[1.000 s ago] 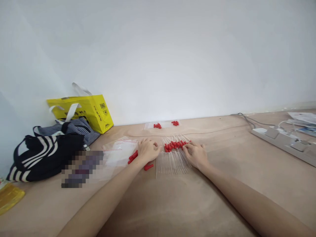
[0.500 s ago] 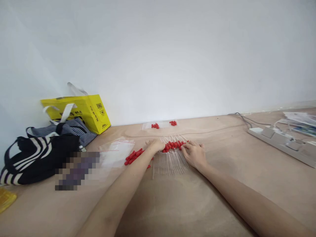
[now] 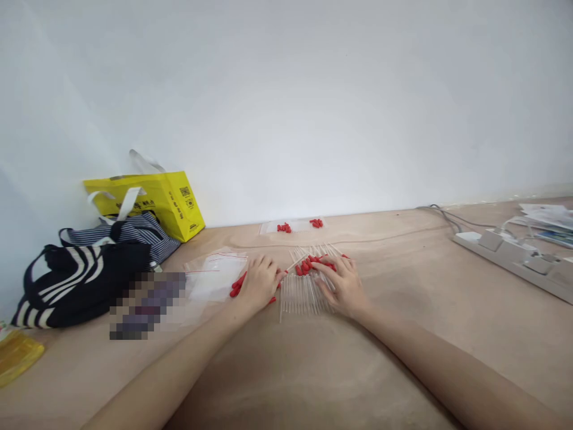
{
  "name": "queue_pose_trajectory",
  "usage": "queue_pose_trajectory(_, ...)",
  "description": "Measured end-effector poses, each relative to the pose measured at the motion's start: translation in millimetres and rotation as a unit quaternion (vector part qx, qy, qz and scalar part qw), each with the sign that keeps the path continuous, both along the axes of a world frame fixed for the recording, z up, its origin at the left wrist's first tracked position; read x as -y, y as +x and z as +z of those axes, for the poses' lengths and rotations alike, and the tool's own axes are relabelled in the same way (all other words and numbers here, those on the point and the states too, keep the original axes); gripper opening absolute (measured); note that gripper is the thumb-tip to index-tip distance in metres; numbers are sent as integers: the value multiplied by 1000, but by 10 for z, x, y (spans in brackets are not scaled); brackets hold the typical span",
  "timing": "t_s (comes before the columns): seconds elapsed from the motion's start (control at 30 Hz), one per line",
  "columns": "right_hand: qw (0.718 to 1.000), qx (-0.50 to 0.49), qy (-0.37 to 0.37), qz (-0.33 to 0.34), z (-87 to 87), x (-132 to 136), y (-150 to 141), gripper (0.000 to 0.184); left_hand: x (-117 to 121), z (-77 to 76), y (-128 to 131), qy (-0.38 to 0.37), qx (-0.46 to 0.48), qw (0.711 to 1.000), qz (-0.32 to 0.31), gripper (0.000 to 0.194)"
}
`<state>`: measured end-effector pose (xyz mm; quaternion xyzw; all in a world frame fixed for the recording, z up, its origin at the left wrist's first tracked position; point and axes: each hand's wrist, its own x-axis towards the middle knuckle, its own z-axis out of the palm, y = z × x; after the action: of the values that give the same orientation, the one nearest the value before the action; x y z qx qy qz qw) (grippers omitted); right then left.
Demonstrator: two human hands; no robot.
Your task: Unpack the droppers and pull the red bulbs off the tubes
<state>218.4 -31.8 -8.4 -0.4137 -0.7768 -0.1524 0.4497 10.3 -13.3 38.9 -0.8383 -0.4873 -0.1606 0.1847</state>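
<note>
A row of thin clear plastic tubes [image 3: 301,294] with red caps [image 3: 308,265] lies on the tan table in front of me. My left hand [image 3: 260,284] is curled beside the row's left edge, its fingertips pinching one clear tube that sticks up and away. Loose red caps [image 3: 236,285] lie under and beside that hand. My right hand [image 3: 339,283] rests on top of the tubes with its fingers spread over the red caps.
An empty clear zip bag [image 3: 213,276] lies left of my left hand. Striped bags [image 3: 85,270] and a yellow bag [image 3: 152,200] stand at the left wall. A small bag with red caps [image 3: 299,226] lies farther back. A power strip [image 3: 519,260] and papers are at the right.
My left hand drew back from the red-capped ends to the row's left side and now pinches one tube. My right hand slid left onto the tubes.
</note>
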Motion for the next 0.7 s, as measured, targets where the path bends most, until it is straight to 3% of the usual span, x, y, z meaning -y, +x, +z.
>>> queue_pose_trajectory(0.1, 998, 55, 28, 33, 40, 80, -97, 30, 85, -135, -53, 110, -75, 988, -80, 23)
queue_pose_trajectory(0.3, 993, 103, 35, 38, 0, 62, -183, 19, 155, -251, 20, 239, -93, 956, -142, 20)
queue_pose_trajectory(0.4, 992, 118, 36, 28, -30, 33, -189, 15, 172, -283, 38, 246, -56, 955, -158, 17)
queue_pose_trajectory(0.7, 992, 108, 54, 40, -99, 40, -211, 16, 173, -437, 24, 159, 77, 970, -166, 16)
